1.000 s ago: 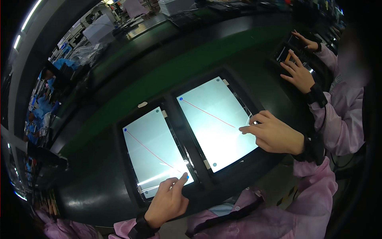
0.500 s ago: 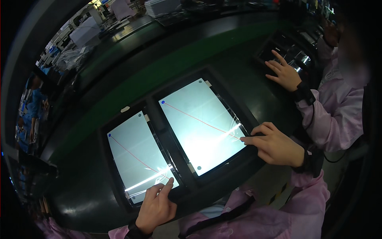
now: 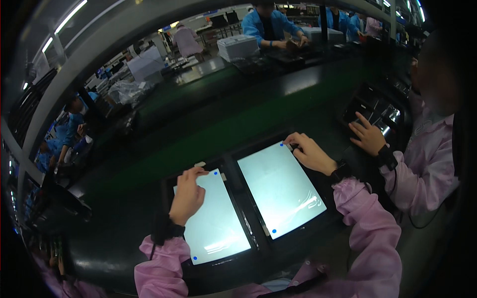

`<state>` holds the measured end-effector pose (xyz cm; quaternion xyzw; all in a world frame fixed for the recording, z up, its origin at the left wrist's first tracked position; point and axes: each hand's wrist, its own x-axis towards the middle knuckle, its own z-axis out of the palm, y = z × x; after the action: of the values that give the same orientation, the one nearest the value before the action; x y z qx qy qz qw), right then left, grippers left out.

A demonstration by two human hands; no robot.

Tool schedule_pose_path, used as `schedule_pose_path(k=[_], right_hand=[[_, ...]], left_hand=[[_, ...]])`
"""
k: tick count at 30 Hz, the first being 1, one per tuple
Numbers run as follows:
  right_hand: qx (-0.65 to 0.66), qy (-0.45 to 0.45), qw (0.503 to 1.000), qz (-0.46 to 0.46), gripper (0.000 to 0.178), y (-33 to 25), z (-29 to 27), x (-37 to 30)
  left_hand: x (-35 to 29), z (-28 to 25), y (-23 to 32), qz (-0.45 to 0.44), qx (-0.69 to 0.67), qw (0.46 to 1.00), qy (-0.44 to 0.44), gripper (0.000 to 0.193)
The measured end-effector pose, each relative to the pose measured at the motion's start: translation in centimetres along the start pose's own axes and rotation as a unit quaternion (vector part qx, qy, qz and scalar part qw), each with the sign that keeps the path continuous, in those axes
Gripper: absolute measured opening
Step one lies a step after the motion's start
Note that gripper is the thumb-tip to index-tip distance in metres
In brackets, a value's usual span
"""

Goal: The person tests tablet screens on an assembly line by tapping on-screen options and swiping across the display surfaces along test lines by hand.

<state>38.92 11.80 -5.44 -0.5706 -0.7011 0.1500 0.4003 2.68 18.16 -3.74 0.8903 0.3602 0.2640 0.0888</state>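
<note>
Lit panels (image 3: 280,191) lie under my left hand (image 3: 187,197) and right hand (image 3: 313,155), both half-curled, holding nothing; I'm apparently tapping upper dots (image 3: 215,173); next likely needs light, precise touch.

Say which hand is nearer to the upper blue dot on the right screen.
Right. The right hand is just right of the upper blue dot; the left hand is farther off to its left, over the left screen.

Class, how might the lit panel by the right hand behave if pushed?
The lit panel is probably stiff, given its flat sheet form. Its glossy, reflective face suggests it may be slippery and fragile. Lying flat, it seems unlikely to tip.
</note>
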Motion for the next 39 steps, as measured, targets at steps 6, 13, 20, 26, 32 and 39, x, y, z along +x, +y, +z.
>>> schedule_pose_path(k=[6, 13, 20, 26, 32, 39], right_hand=[[-0.026, 0.014, 1.000, -0.008, 0.028, 2.3, 1.7, 0.2], [-0.057, -0.020, 0.998, 0.012, 0.030, 2.0, 1.8, 0.4], [-0.062, -0.038, 0.996, 0.048, 0.031, 1.1, 1.8, 0.0], [-0.072, -0.087, 0.993, 0.036, 0.032, -1.9, 1.7, -2.8], [-0.055, -0.166, 0.985, -0.010, 0.034, -7.0, 2.3, -8.3], [-0.039, -0.201, 0.976, -0.075, 0.044, -11.3, 3.1, -12.9]], left_hand=[[1.2, 1.8, -0.9, 0.018, 0.004, 0.999, -0.041, 0.053], [1.1, 2.1, -1.0, 0.026, 0.005, 0.999, -0.034, 0.048], [1.0, 1.9, -1.0, 0.041, 0.041, 0.996, -0.070, 0.048], [-2.1, 0.1, 0.7, 0.011, 0.058, 0.993, -0.103, 0.046], [-8.9, -2.8, 3.9, -0.018, 0.055, 0.990, -0.127, 0.047], [-16.5, -5.1, 7.7, -0.101, 0.056, 0.986, -0.117, 0.053]])
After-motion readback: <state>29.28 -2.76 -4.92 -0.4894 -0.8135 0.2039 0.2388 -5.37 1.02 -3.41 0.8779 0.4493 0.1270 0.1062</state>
